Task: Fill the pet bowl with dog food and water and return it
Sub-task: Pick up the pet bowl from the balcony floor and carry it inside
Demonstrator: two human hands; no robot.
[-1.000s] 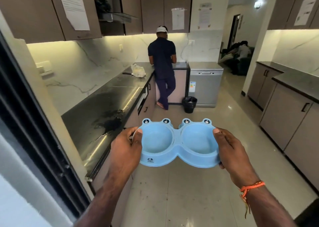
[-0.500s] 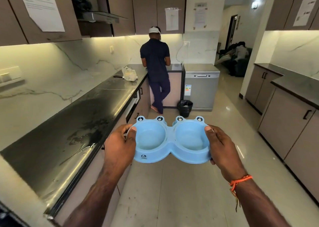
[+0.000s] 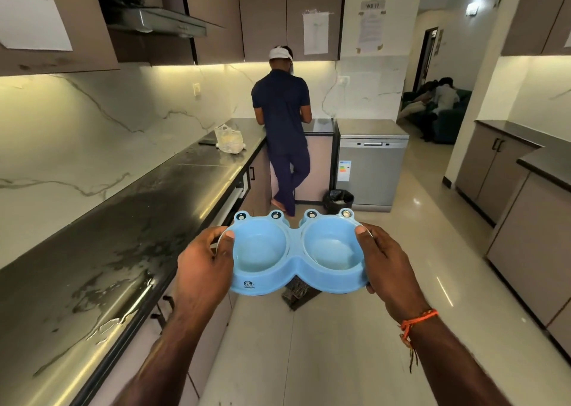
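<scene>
From the head camera, the blue double pet bowl (image 3: 296, 254) was held level out in front at about waist height, over the tiled floor (image 3: 340, 344) of a narrow kitchen. The left hand (image 3: 202, 266) gripped its left end and the right hand (image 3: 387, 266) its right end, thumbs hooked over the rim and fingers wrapped underneath. Both wells looked empty. It seemed a light, rigid moulded plastic piece, smooth enough to slip when wet, so the two ends were the sensible places to hold it, and more so once water made it heavier and prone to sloshing. On the left ran a dark countertop (image 3: 129, 226) with wet patches, and a tied plastic bag (image 3: 229, 139) sat farther along it. Straight ahead another person (image 3: 282, 127) stood at the end counter, likely in the way, beside a dishwasher (image 3: 369, 171) and a small black bin (image 3: 338, 200). A patterned mat (image 3: 298, 294) lay below the bowl.
</scene>
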